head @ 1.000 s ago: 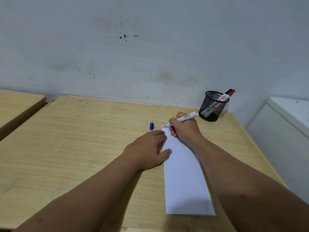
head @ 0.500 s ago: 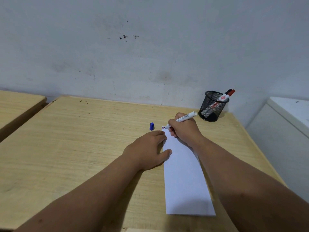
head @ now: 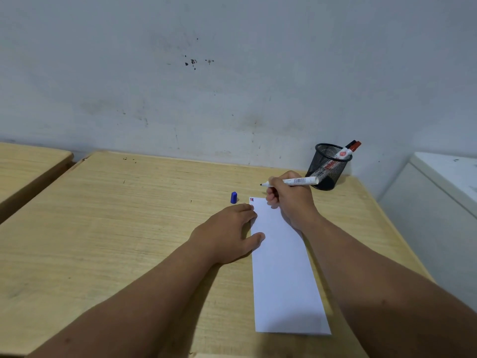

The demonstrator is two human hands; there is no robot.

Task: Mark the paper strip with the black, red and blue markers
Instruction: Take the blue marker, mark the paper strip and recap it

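A white paper strip (head: 282, 267) lies lengthwise on the wooden desk (head: 116, 228). Small black, red and blue marks (head: 251, 200) sit at its far left corner. My left hand (head: 228, 231) rests flat with its fingers and thumb on the strip's left edge. My right hand (head: 290, 200) grips an uncapped white marker (head: 299, 181), held level above the desk, tip pointing left and clear of the paper. A blue cap (head: 233, 197) stands on the desk left of the strip's far end.
A black mesh pen holder (head: 326, 167) with a red-capped and a black-capped marker (head: 347, 151) stands at the desk's far right corner by the wall. A second desk (head: 25, 166) lies to the left, a white cabinet (head: 438, 197) to the right.
My right hand has lifted the marker off the strip's far corner and turned it level, tip now above the desk. The blue mark shows beside the others. My left hand has stayed.
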